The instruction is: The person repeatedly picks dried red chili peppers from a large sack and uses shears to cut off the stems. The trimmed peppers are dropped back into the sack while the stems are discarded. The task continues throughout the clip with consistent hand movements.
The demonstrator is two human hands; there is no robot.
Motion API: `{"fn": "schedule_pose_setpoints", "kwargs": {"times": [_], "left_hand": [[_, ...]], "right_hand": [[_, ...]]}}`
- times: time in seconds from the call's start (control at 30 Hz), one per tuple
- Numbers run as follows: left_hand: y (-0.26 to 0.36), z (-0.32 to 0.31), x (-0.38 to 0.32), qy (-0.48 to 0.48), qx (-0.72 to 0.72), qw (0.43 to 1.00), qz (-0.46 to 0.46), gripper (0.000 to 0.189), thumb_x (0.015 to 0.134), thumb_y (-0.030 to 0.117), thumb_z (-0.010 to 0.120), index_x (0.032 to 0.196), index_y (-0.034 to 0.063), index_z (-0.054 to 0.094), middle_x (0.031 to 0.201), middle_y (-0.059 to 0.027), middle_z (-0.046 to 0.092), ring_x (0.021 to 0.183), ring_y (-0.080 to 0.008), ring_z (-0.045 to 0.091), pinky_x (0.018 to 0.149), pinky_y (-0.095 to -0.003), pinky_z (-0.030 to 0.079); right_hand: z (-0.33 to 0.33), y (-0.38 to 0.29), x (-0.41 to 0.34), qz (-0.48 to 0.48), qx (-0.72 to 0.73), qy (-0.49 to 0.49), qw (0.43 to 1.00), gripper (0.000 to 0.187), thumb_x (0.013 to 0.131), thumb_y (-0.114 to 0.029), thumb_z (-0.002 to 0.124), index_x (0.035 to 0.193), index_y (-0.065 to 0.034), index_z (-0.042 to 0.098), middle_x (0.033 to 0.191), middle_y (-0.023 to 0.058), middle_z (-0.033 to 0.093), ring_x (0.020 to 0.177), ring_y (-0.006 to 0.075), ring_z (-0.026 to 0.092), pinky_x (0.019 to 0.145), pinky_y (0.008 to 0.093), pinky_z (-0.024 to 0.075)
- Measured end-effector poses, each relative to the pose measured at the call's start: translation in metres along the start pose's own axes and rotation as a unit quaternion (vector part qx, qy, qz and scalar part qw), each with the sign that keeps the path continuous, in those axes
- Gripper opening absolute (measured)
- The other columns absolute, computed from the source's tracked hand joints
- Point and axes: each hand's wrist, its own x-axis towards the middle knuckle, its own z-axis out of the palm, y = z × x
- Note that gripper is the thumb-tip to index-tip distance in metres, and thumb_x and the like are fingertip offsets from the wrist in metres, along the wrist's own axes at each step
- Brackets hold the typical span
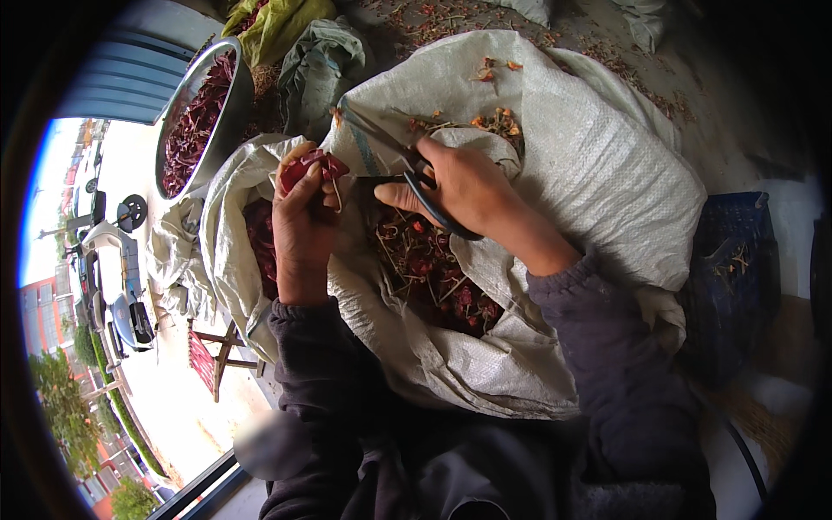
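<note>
My left hand (300, 227) pinches a dark red dried chili pepper (311, 170) between thumb and fingers, and a pale stem hangs from it. In my right hand (465, 185) is a pair of black-handled scissors (383, 134), blades spread apart and pointing left towards the pepper. Both hands are over a large white woven sack (604, 169) with its mouth folded back. Dried red peppers with stems (435, 279) fill the part that shows below my right hand. Under my left hand, a smaller white sack (224, 214) holds more red peppers (260, 244).
A metal bowl (244, 107) of dark red pepper pieces stands at upper left. Orange-tipped stem scraps (500, 122) lie on the sack's far fold. A blue plastic crate (728, 286) is at right, a folding stool (224, 357) at left. Debris (435, 26) covers the far floor.
</note>
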Motion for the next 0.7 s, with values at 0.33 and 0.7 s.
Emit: {"fn": "schedule_pose_setpoints", "kwargs": {"times": [0.33, 0.7], "left_hand": [[-0.005, -0.024, 0.011, 0.003, -0.127, 0.992, 0.015, 0.025, 0.101, 0.001, 0.057, 0.126, -0.0019, 0.060, 0.116, -0.0129, 0.068, 0.093, -0.0189, 0.067, 0.071, -0.0258, 0.058], [-0.007, -0.019, 0.013, 0.039, -0.121, 0.991, 0.038, 0.021, 0.100, -0.002, 0.059, 0.120, -0.0030, 0.061, 0.107, -0.0117, 0.070, 0.089, -0.0185, 0.070, 0.080, -0.0277, 0.063]], "right_hand": [[0.001, -0.017, -0.011, -0.075, -0.081, 0.040, 0.993, 0.075, 0.083, -0.070, 0.071, 0.099, 0.0018, 0.060, 0.073, 0.0189, 0.068, 0.074, 0.0388, 0.072, 0.065, 0.0471, 0.0570], [0.000, -0.020, -0.012, -0.090, -0.151, 0.074, 0.982, 0.068, 0.086, -0.065, 0.070, 0.105, 0.0001, 0.063, 0.078, 0.0186, 0.066, 0.072, 0.0378, 0.070, 0.062, 0.0468, 0.0559]]}}
